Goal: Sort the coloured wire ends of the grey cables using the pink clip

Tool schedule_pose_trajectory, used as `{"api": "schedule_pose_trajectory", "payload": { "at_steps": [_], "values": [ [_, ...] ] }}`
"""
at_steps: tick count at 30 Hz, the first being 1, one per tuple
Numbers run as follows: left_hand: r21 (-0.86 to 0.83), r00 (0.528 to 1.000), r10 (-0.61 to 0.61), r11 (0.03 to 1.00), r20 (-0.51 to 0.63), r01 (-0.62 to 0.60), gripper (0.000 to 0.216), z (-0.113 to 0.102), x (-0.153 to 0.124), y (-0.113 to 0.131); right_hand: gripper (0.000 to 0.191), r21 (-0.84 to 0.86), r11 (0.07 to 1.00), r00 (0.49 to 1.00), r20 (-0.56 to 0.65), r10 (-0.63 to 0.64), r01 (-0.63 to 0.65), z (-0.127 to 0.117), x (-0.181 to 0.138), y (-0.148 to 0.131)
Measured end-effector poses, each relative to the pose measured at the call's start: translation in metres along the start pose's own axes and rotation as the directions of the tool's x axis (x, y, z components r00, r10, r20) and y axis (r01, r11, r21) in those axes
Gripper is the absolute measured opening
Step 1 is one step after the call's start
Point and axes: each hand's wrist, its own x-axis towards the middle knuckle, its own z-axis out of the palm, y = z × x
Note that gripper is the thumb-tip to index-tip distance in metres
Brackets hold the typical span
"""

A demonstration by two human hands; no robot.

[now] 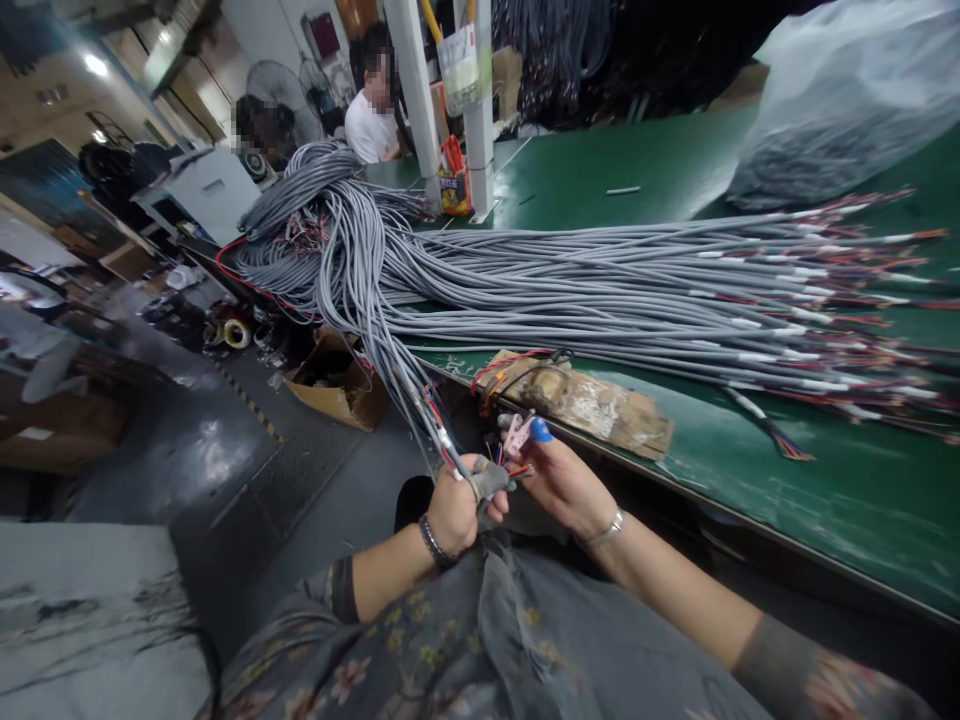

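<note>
My left hand (466,500) is closed round a few grey cables (409,385) that hang down from the large bundle on the bench. Grey wrapping covers its thumb. Short coloured wires (519,472) stick out past that thumb, where the cable jackets end. Close by on the right, my right hand (562,480) has its fingers bent together at these wires, with pink and blue coverings on the fingertips. Its fingers partly hide the wire ends. The big bundle of grey cables (585,280) lies along the green bench, its stripped ends spread at the right.
A worn wooden board (585,400) with a dark lump and wires sits on the edge of the green bench (780,520). A cardboard box (334,385) stands on the floor. Behind are a white post (480,120), a plastic bag (847,110) and a seated person (371,115).
</note>
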Motion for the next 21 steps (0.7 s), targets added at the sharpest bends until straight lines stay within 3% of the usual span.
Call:
{"api": "schedule_pose_trajectory", "payload": {
  "at_steps": [8,14,21],
  "values": [
    [0.0,1.0,-0.001,1.0,-0.009,0.001,0.037,-0.001,-0.001,0.0,0.037,0.072,0.997,0.999,-0.01,0.043,-0.042,0.001,-0.003,-0.004],
    [0.005,1.0,0.0,1.0,-0.013,0.001,0.039,-0.006,-0.006,-0.001,0.042,0.032,0.997,0.997,0.034,0.07,-0.071,-0.007,-0.001,-0.004],
    [-0.008,0.998,0.022,1.0,-0.06,-0.023,0.04,-0.003,-0.004,-0.002,0.026,-0.053,0.998,0.999,-0.021,-0.033,0.032,-0.002,-0.003,-0.005]
  ]
}}
